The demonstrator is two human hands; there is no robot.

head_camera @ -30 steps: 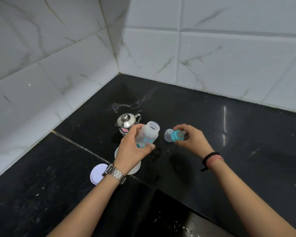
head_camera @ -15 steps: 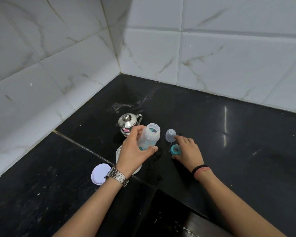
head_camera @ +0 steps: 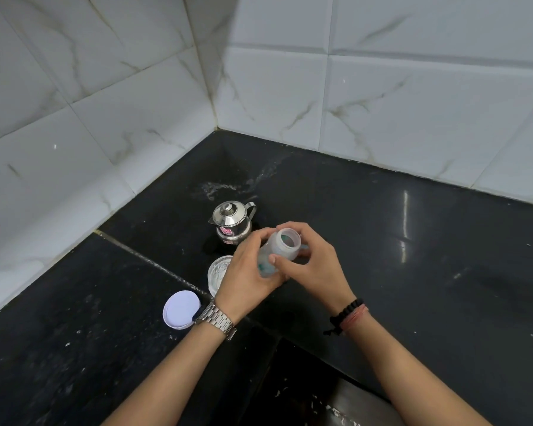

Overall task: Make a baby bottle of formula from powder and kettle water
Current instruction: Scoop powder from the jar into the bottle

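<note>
Both hands hold a clear baby bottle [head_camera: 282,248] with teal print, its mouth open and tilted up toward me. My left hand [head_camera: 246,273] wraps the bottle's lower body from the left. My right hand [head_camera: 313,265] grips it from the right, thumb across its side. Behind them stands a small steel kettle [head_camera: 232,222] with its lid on. A round powder container [head_camera: 217,273], open, sits partly hidden under my left hand. The bottle's teal ring and clear cap are hidden behind my right hand.
A white round lid [head_camera: 181,309] lies flat on the black stone counter [head_camera: 413,272] by my left wrist. White tiled walls meet in a corner behind the kettle. A dark recess opens at the counter's front edge [head_camera: 305,379].
My right hand left the teal ring and cap on the counter and came left onto the bottle. The left hand kept hold of the bottle.
</note>
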